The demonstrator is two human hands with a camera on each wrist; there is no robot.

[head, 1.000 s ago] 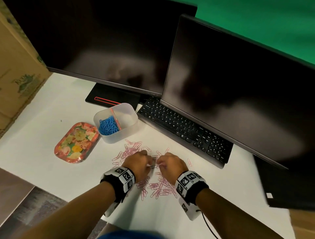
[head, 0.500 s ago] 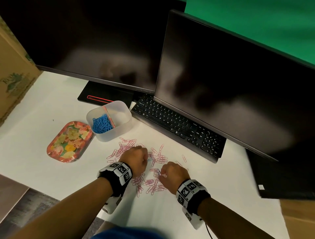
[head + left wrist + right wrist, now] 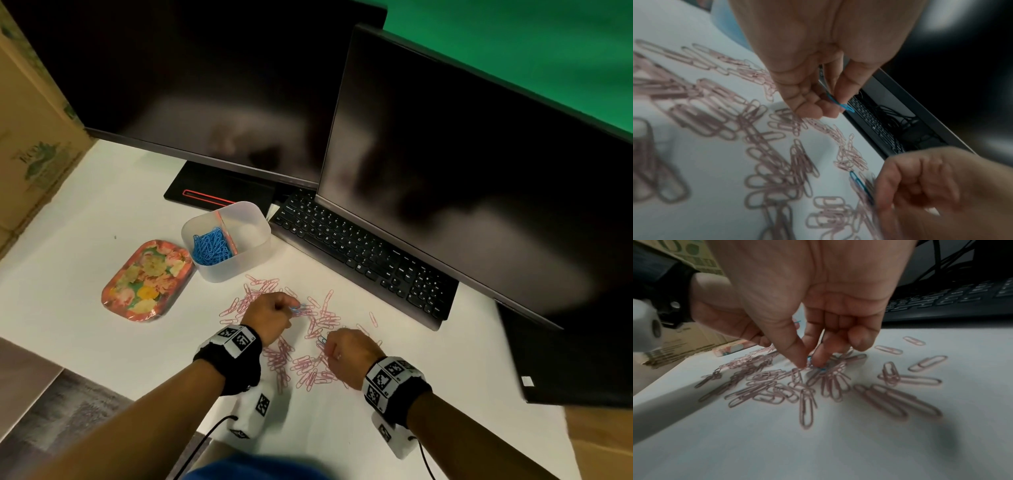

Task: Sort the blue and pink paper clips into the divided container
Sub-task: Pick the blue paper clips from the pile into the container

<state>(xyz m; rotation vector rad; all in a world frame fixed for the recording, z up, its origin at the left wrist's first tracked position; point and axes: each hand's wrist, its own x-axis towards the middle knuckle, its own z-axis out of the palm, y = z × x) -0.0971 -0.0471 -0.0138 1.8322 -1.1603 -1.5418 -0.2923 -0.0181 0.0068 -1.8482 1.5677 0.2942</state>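
Observation:
Many pink paper clips (image 3: 284,356) lie scattered on the white table (image 3: 445,377) in front of me. My left hand (image 3: 270,317) hovers over their far side and pinches a blue paper clip (image 3: 840,104) between thumb and fingers. My right hand (image 3: 349,356) is down on the pile and pinches another blue paper clip (image 3: 819,367) with thumb and forefinger; the same clip (image 3: 860,183) shows in the left wrist view. The translucent divided container (image 3: 253,253) stands beyond the pile, with blue clips (image 3: 210,246) heaped in its left compartment.
A flowered tray (image 3: 147,282) lies left of the container. A black keyboard (image 3: 363,253) runs along the far right under two dark monitors (image 3: 462,171). A cardboard box (image 3: 30,137) stands at the left edge.
My hands, close together a second ago, have drawn apart. The right hand moved nearer to me onto the pile; the left stays at the far side holding its blue clip.

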